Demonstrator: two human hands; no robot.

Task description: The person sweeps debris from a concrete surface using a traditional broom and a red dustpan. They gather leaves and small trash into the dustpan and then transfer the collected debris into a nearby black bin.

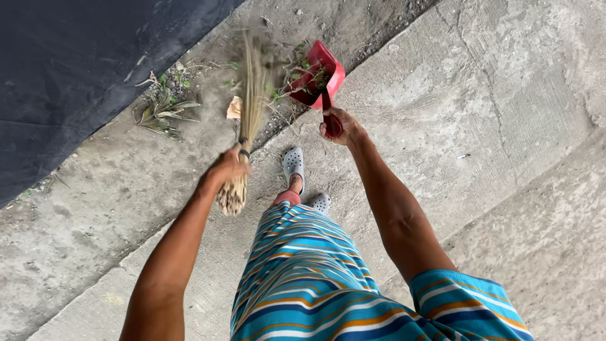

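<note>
My left hand [228,167] grips a bundle broom of thin straw sticks [251,95] near its bound end, the bristles blurred as they brush the ground. My right hand [341,126] holds the handle of a red dustpan [317,77], tilted on the concrete beside the broom tips. Green weeds and dry bits lie inside the pan and around its mouth. My feet in white perforated clogs [293,162] stand just behind both tools.
A dark sheet or mat [76,69] covers the upper left. Loose plant cuttings [165,113] and a dry leaf [234,108] lie along a dirt-filled seam between concrete slabs [492,113]. Rough grey concrete stretches to the right.
</note>
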